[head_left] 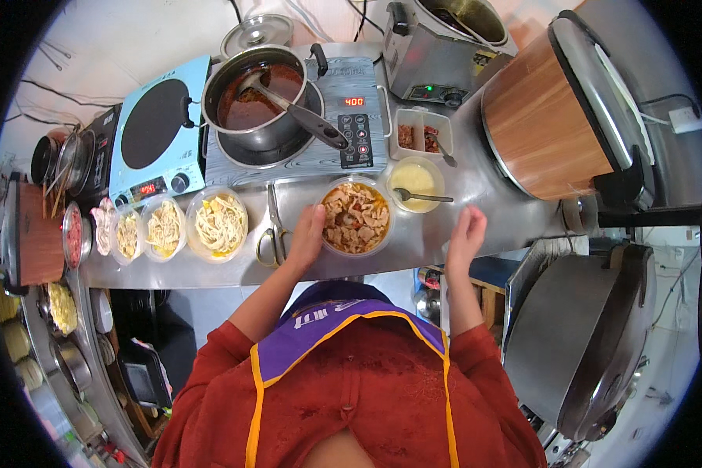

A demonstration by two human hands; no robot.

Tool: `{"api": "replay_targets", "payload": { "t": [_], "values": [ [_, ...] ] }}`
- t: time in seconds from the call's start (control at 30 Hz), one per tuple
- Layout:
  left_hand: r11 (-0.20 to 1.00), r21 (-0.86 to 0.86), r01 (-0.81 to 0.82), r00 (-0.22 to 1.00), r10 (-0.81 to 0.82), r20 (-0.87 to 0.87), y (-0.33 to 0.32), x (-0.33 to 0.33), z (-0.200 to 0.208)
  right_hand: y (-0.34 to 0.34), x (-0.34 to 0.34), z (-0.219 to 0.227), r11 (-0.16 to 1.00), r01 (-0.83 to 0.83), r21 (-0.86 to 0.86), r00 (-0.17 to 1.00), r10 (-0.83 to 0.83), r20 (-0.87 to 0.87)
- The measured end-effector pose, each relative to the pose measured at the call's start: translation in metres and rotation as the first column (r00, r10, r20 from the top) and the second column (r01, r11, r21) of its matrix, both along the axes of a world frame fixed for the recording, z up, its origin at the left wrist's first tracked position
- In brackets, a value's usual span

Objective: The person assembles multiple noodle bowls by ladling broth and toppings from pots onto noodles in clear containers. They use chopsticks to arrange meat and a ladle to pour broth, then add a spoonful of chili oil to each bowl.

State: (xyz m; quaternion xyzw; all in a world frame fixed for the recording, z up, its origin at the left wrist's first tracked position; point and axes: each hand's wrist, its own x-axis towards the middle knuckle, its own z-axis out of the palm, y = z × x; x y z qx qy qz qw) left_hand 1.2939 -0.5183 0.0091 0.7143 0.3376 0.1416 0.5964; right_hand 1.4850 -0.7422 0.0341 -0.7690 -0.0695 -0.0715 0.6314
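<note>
A round clear plastic bowl of sliced meat in reddish oily broth (356,218) stands near the counter's front edge. My left hand (307,236) lies against its left side, fingers stretched along the wall. My right hand (466,234) hovers over the front edge, to the right of the bowl, with nothing visible in its loosely extended fingers. Between and behind my hands sits a tub of pale yellow paste (415,184) with a spoon (423,196) across it. Scissors (274,226) lie left of my left hand. Several plastic bowls of noodles (218,224) line the counter farther left.
A pot of dark red broth (259,97) with a ladle (288,109) stands on an induction cooker (351,117). Left of it is a blue cooker (154,125). A divided condiment box (421,132), a fryer-like steel cooker (443,62) and a wood-patterned barrel cooker (550,117) stand rightward.
</note>
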Motion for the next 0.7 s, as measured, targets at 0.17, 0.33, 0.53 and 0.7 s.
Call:
{"api": "replay_targets", "payload": {
  "t": [0.17, 0.33, 0.53, 0.7],
  "values": [
    [0.999, 0.029, 0.046, 0.998, -0.047, 0.029, 0.000, -0.002, -0.006, 0.014, -0.082, -0.002, 0.804, -0.587, 0.093, 0.631, 0.526, -0.570],
    [0.996, 0.071, 0.047, 0.997, -0.051, 0.055, 0.002, -0.001, -0.001, 0.056, -0.095, -0.007, 0.865, -0.496, -0.077, 0.818, 0.435, -0.378],
    [0.904, -0.426, 0.030, 0.995, 0.013, 0.096, -0.004, 0.000, 0.041, 0.051, -0.092, 0.019, 0.852, -0.505, -0.142, 0.846, 0.455, -0.278],
    [0.729, -0.682, 0.059, 0.985, 0.069, 0.160, -0.015, 0.013, 0.093, 0.025, -0.024, 0.092, 0.809, -0.577, -0.115, 0.697, 0.415, -0.585]
  ]
}}
